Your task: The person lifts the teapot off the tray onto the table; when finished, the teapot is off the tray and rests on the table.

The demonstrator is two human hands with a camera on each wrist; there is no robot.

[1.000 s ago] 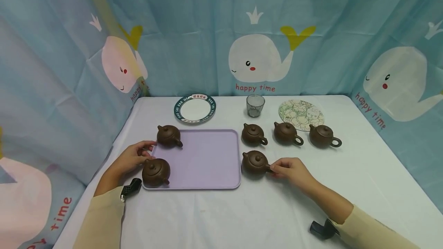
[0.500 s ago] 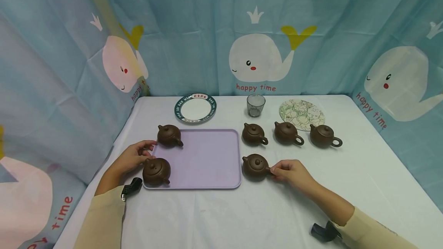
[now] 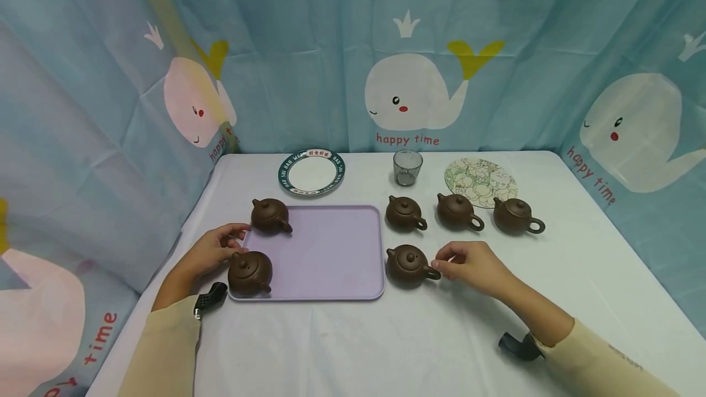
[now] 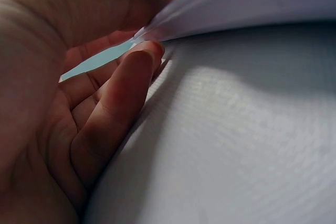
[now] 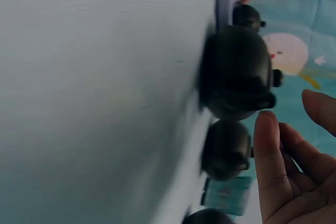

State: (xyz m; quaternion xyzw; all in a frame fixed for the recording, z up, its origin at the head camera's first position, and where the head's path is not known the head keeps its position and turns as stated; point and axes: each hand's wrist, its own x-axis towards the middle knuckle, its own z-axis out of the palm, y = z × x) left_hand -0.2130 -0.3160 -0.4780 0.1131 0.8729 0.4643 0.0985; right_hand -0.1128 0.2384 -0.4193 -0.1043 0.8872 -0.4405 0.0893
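My left hand (image 3: 211, 250) pinched the lilac tray (image 3: 328, 253) at nine o'clock, between two brown teapots (image 3: 250, 273). Off its three sat a third teapot (image 3: 407, 265); my right hand (image 3: 471, 266), fingers loosely parted, hovered by that handle, three more teapots (image 3: 455, 212) lining twelve to two.

Head view: bright, soft, even light over the white tablecloth (image 3: 331, 348); faint, soft-edged shadow below the right hand (image 3: 469, 265); focus mostly clear; curtain (image 3: 292, 97) stretched toward the frame sides. Left wrist view: dim; dark shadow under the tray (image 4: 257, 1), paler patch on the tablecloth, close surfaces soft. Right wrist view: dim, bluish-grey; nearest teapot (image 5: 236, 59) almost black, detail largely lost; shadow along its base; tablecloth blurred.
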